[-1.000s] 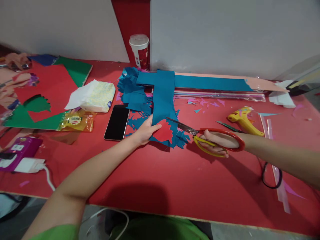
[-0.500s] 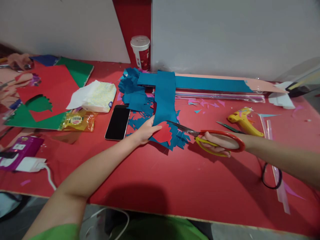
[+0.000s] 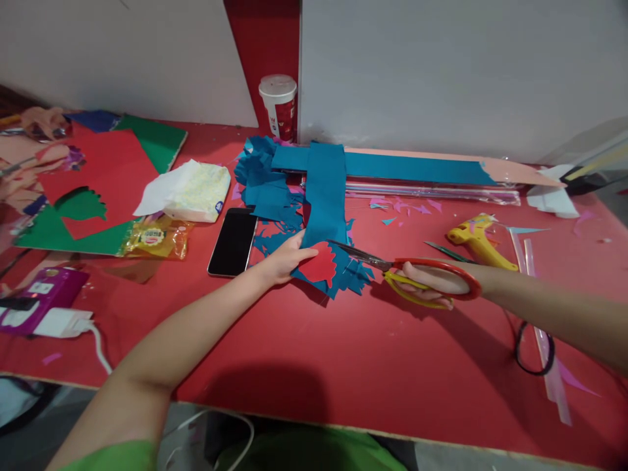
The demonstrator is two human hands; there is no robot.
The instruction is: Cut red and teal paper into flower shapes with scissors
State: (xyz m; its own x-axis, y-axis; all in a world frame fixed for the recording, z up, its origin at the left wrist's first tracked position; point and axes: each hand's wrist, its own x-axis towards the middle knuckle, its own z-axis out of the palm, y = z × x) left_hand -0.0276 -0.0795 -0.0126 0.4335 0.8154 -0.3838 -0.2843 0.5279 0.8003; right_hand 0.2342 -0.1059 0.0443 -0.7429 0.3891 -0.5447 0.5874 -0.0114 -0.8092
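Observation:
My left hand (image 3: 288,259) pinches a red paper cutout (image 3: 318,264) with a scalloped edge against a long blue paper strip (image 3: 326,196). The thumb lies on the red piece; the other fingers are hidden underneath. In my right hand (image 3: 424,285) is a pair of scissors (image 3: 432,278) with one red and one yellow handle loop. Its blades point left, their tips at the blue paper just above the red cutout. Jagged blue scraps (image 3: 356,276) lie under and beside the held paper.
To the left are a black phone (image 3: 233,242), a tissue pack (image 3: 201,190), a yellow wrapper (image 3: 159,237) and red sheet (image 3: 112,163). A lidded cup (image 3: 279,108) stands behind. On the right lie a yellow glue gun (image 3: 481,241), a dark pen-like tool (image 3: 446,251) and clear strips (image 3: 547,366).
The view has shifted very slightly. Both hands, the red cutout and the scissors stay nearly where they were, with the scissor tips still at the blue paper.

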